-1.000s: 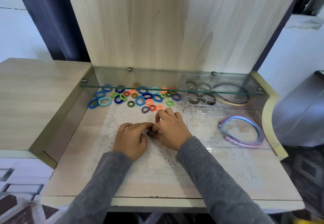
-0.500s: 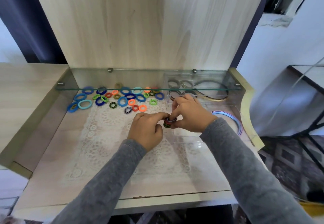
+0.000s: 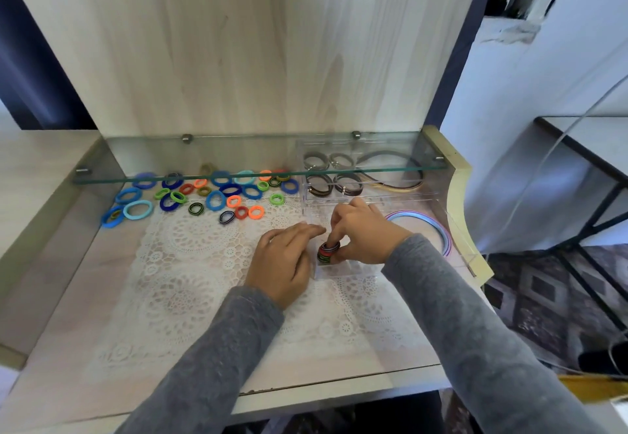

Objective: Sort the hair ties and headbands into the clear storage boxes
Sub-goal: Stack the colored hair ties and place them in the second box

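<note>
My right hand (image 3: 365, 234) pinches a small stack of striped hair ties (image 3: 328, 252) and holds it inside the front left corner of a clear storage box (image 3: 346, 268). My left hand (image 3: 283, 260) lies just left of the stack on the lace mat, fingers loosely extended toward the ties, apart from them. Several loose hair ties (image 3: 217, 195) in blue, green, orange and red lie at the back left. A pastel headband (image 3: 431, 226) lies in the same clear box to the right. Dark hair ties and headbands fill a rear clear box (image 3: 367, 180).
A glass shelf (image 3: 258, 170) hangs low over the back of the desk, above the loose ties and rear box. A white lace mat (image 3: 190, 263) covers the desk middle. The desk's raised curved edge (image 3: 462, 202) bounds the right side.
Both hands carried the stack of ties rightward from the mat to the clear box. The left hand has let go of the stack; the right hand alone holds it now.
</note>
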A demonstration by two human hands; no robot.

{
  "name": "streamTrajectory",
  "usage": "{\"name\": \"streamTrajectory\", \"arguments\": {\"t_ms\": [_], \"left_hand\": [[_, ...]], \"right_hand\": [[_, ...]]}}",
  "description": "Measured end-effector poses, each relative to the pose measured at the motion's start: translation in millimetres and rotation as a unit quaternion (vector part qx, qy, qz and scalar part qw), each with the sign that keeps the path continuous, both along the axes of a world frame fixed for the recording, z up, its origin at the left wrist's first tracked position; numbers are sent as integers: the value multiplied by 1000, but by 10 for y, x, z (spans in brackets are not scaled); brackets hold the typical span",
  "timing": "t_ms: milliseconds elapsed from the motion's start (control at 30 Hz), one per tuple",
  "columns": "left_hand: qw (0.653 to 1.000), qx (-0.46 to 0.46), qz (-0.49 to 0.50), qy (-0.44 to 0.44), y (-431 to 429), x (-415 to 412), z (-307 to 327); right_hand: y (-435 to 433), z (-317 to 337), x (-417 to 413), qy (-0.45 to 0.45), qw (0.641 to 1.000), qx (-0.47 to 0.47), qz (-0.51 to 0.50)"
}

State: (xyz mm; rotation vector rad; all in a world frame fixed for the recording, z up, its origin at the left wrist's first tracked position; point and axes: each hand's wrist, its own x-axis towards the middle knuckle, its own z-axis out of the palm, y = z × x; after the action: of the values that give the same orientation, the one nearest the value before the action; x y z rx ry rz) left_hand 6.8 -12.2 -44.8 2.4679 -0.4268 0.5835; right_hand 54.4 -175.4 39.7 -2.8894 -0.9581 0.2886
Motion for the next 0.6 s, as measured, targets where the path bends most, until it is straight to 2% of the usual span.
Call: {"name": "streamTrajectory", "arguments": {"t_ms": [300, 600], "left_hand": [[1000, -22, 4, -14, -1, -6, -16], [999, -33, -2, -14, 18, -29, 13]], "right_hand": [[83, -67, 40, 24, 999, -43, -5], [179, 135, -53, 73, 987, -139, -21]]}}
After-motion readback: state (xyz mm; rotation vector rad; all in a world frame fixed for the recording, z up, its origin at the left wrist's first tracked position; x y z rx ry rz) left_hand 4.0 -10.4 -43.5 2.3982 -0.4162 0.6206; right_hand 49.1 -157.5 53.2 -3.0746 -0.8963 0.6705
